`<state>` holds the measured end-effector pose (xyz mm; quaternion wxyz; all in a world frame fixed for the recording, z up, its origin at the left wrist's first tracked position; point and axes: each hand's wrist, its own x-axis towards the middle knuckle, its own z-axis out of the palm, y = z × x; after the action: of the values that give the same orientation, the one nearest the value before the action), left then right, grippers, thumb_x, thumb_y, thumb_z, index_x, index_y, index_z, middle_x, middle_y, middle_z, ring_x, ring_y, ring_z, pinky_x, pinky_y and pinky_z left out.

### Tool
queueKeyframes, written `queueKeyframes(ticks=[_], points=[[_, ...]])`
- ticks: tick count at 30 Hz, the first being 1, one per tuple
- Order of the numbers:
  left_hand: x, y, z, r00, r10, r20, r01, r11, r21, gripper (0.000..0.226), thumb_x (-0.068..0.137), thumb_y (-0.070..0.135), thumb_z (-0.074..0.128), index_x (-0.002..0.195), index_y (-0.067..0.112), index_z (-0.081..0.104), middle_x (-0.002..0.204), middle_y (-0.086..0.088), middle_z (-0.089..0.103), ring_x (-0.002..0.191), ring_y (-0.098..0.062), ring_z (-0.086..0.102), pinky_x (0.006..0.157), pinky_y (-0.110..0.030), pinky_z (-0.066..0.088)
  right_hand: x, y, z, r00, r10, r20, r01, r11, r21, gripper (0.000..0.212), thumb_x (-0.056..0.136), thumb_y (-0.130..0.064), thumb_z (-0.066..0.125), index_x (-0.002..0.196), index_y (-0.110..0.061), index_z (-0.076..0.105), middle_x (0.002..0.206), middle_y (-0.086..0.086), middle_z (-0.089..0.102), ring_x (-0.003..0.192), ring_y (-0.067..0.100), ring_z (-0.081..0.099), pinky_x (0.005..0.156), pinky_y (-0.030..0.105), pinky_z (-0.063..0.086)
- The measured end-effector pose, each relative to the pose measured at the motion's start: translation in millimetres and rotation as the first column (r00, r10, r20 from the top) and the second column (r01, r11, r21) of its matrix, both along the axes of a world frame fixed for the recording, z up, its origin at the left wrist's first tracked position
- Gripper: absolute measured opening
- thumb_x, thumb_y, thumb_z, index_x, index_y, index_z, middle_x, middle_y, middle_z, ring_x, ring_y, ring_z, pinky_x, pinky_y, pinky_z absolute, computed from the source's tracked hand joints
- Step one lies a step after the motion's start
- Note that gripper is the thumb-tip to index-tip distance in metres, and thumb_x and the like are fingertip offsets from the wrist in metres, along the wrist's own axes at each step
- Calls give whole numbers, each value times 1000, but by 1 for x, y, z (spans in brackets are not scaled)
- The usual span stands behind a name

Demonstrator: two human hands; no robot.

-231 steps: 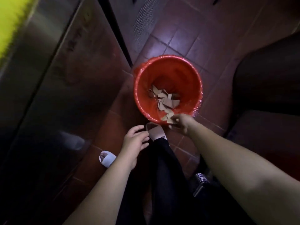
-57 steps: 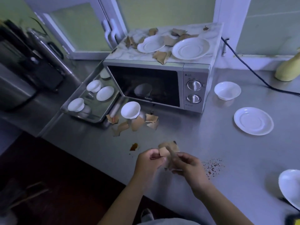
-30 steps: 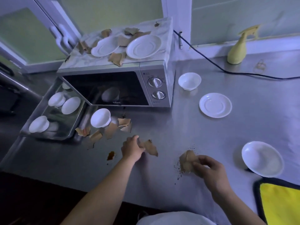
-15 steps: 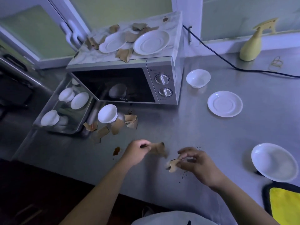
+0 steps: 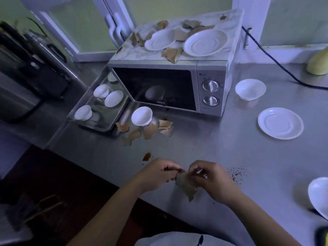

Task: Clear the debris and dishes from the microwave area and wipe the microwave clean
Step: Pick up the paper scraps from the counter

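At the front edge of the steel counter [image 5: 221, 148], the left hand [image 5: 156, 174] and right hand [image 5: 211, 180] pinch together one brown paper scrap [image 5: 186, 184] — fingers curled on it. More scraps [image 5: 149, 130] lie before the microwave [image 5: 168, 86] — others on its top.

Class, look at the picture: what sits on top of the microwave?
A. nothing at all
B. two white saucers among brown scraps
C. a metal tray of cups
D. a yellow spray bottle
B: a smaller saucer and a larger saucer lie on top of the microwave, with brown scraps around them.
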<state>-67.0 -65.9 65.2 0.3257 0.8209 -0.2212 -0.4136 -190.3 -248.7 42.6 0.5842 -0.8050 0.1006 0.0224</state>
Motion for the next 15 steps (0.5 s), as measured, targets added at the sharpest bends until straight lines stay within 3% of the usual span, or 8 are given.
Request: queueKeyframes(ticks=[3, 6, 9, 12, 15], points=[[5, 9, -6, 996, 49, -75, -54, 997, -59, 28, 84, 30, 61, 87, 54, 74, 80, 11, 74, 72, -1, 65, 66, -19, 51, 7, 6, -2, 998, 17, -66, -16, 1000, 5, 27, 82, 3, 70, 97, -19, 69, 86, -2, 71, 67, 6, 61, 64, 18, 47], [17, 16, -9, 988, 64, -143, -84, 986, -143, 20, 87, 30, 63, 90, 42, 78, 84, 8, 75, 73, -3, 66, 67, -16, 50, 15, 12, -4, 995, 29, -98, -28, 1000, 12, 23, 80, 2, 71, 84, -20, 75, 79, -6, 73, 65, 3, 61, 63, 17, 48], [41, 29, -17, 950, 236, -205, -280, 933, -227, 14, 95, 25, 64, 94, 25, 79, 87, 2, 77, 75, -5, 67, 67, -15, 51, 24, 20, -5, 987, -96, -132, 97, 995, 3, 21, 81, 0, 72, 81, -21, 75, 76, -7, 72, 61, 4, 60, 59, 22, 49], [79, 59, -35, 887, 456, -74, -460, 860, -219, 12, 94, 9, 65, 97, 16, 74, 86, 5, 75, 81, -11, 67, 71, -18, 52, 35, 30, -2, 960, -244, -137, 249, 968, 22, 17, 83, 1, 72, 80, -16, 75, 75, -4, 72, 58, 7, 61, 58, 25, 50], [127, 98, -60, 848, 509, 148, -504, 861, -74, 17, 91, 12, 68, 108, 11, 72, 102, -5, 72, 97, -21, 67, 87, -30, 51, 48, 45, 6, 912, -379, -156, 391, 918, 58, 17, 84, 4, 70, 81, -12, 74, 68, 0, 71, 56, 6, 61, 53, 21, 49]])
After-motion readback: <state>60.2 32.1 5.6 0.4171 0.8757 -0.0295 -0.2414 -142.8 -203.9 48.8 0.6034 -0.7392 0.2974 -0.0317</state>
